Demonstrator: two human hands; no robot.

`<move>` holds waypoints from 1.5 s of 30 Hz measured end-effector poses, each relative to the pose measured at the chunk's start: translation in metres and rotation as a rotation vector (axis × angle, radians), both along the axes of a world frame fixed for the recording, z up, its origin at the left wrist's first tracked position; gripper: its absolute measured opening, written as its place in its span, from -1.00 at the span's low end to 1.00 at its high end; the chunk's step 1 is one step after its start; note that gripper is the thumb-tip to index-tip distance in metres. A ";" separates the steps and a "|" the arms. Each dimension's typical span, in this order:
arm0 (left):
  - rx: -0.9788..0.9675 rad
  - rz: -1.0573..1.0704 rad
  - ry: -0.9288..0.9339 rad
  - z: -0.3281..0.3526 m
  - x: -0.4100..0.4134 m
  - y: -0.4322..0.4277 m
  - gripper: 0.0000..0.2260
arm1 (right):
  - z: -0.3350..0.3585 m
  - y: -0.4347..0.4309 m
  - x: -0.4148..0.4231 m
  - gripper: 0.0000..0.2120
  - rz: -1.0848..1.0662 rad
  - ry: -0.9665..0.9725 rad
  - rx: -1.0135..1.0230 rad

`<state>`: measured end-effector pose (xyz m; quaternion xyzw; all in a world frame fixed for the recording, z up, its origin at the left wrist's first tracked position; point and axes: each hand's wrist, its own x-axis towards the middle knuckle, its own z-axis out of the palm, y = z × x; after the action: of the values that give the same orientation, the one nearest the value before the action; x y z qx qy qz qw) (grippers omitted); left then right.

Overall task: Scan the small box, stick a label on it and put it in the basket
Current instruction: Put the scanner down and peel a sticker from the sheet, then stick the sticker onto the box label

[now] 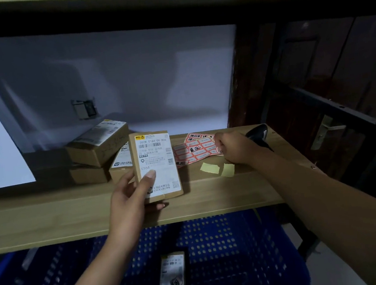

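1. Brown cardboard with a white shipping label: the small box (156, 166) stands upright at the centre of the head view, held above the wooden tabletop (52, 213). The left hand (130, 199) grasps its lower part, thumb pressed on the label and fingers (158, 205) wrapped behind and under it.
2. At 2 o'clock from the box, the right hand (233, 148) rests at the edge of the red sticker sheet (194, 149); its fingers are curled tight and pinch at a sticker on the sheet's right edge, though what exactly they grip is too small to tell.
3. Just behind that hand lies a dark scanner (258, 134), partly hidden.
4. Two pale yellow backing scraps (210, 168) lie on the tabletop just below the sheet.
5. At 10 o'clock from the held box, a stack of cardboard boxes (96, 148) sits on the tabletop, with another labelled box (121, 161) leaning beside it, partly covered by the held one.
6. At 6 o'clock, below the tabletop edge, the blue perforated basket (237, 251) holds one labelled parcel (172, 277).
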<state>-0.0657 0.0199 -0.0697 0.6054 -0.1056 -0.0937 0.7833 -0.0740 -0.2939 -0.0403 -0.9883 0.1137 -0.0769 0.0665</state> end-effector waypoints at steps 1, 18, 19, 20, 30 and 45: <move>0.006 -0.002 0.002 -0.001 -0.001 -0.001 -0.70 | 0.001 0.001 -0.003 -0.89 0.016 -0.003 0.017; 0.067 -0.063 -0.018 -0.007 0.000 -0.019 -0.69 | 0.004 0.008 -0.029 -0.91 -0.102 -0.502 0.295; 0.072 -0.068 -0.018 -0.007 0.000 -0.020 -0.67 | 0.007 0.012 -0.029 -0.93 -0.109 -0.576 0.366; 0.078 -0.072 -0.017 -0.006 0.001 -0.021 -0.66 | 0.013 0.020 -0.030 -0.94 -0.114 -0.615 0.446; -0.021 -0.071 -0.034 0.008 -0.001 -0.028 -0.50 | 0.067 0.119 -0.054 -0.90 0.115 -0.173 1.066; 0.048 -0.154 -0.153 0.008 0.003 -0.019 -0.48 | 0.079 0.155 -0.062 -0.58 0.117 -0.093 0.392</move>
<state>-0.0630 0.0008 -0.0612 0.6194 -0.2090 -0.1094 0.7488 -0.1360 -0.1387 0.0391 -0.9568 0.0659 -0.0947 0.2670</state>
